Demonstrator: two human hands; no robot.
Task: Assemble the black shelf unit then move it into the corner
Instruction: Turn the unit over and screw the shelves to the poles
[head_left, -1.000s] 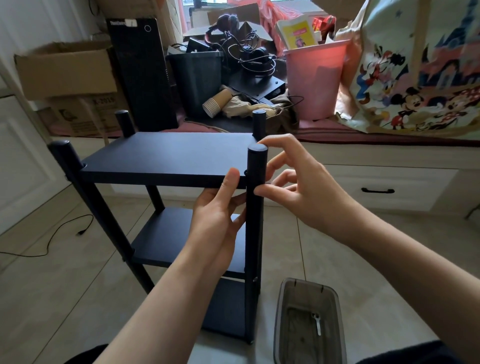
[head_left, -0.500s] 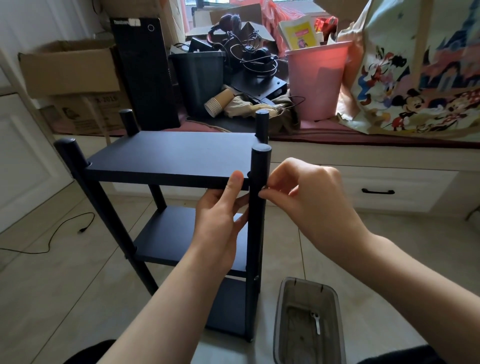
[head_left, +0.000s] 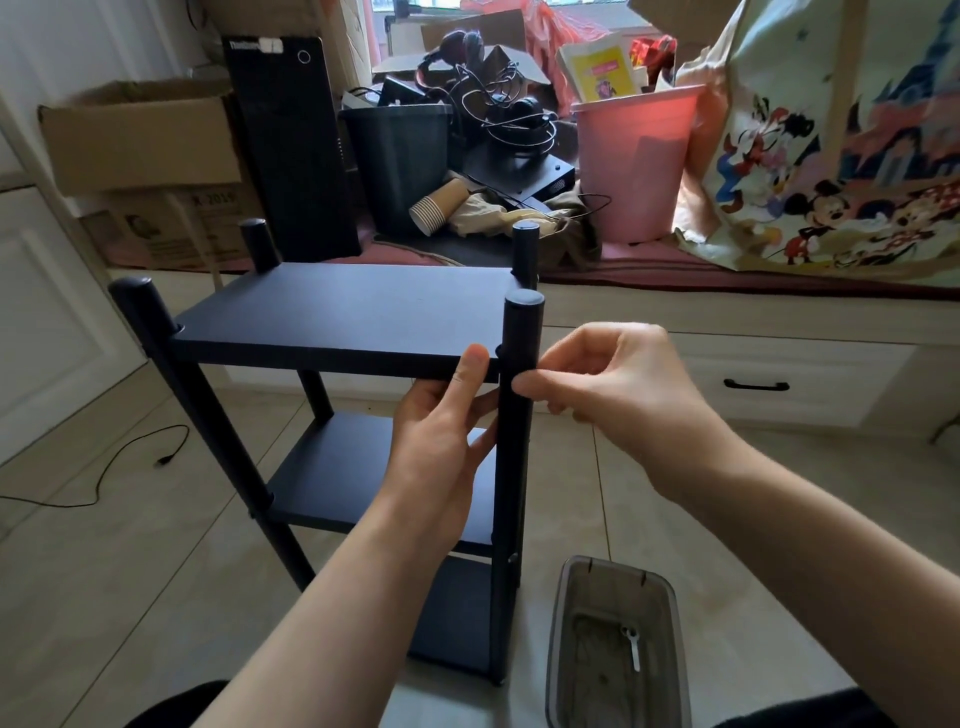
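A grey translucent container (head_left: 618, 644) sits on the tiled floor (head_left: 104, 571) nearest the camera, at lower right, with a small white key-like tool (head_left: 632, 647) lying inside it.

Just left of the container stands the black shelf unit (head_left: 337, 317), upright on the floor, with three boards fitted between four round posts. It stands in front of the window bench, in open floor.

The left hand (head_left: 441, 441) grasps the near right corner: thumb laid up the front edge of the top board, fingers curled behind the near right post (head_left: 517, 415). The right hand (head_left: 613, 384) is at the same post from the other side, fingers bunched, thumb and forefinger tips pressed against the post just below the top board. Whether a small fitting is pinched between those tips cannot be determined.

A black cable (head_left: 93, 478) trails across the floor at left.

Behind the unit runs a low white bench with a drawer (head_left: 753, 387) bearing a black handle. On the bench: cardboard boxes (head_left: 140, 140), a black computer tower (head_left: 291, 145), a dark bin (head_left: 400, 166), stacked paper cups (head_left: 436, 208) lying on their side, tangled headphones (head_left: 498, 104), a pink bucket (head_left: 634, 166) and a cartoon-printed bag (head_left: 831, 156).
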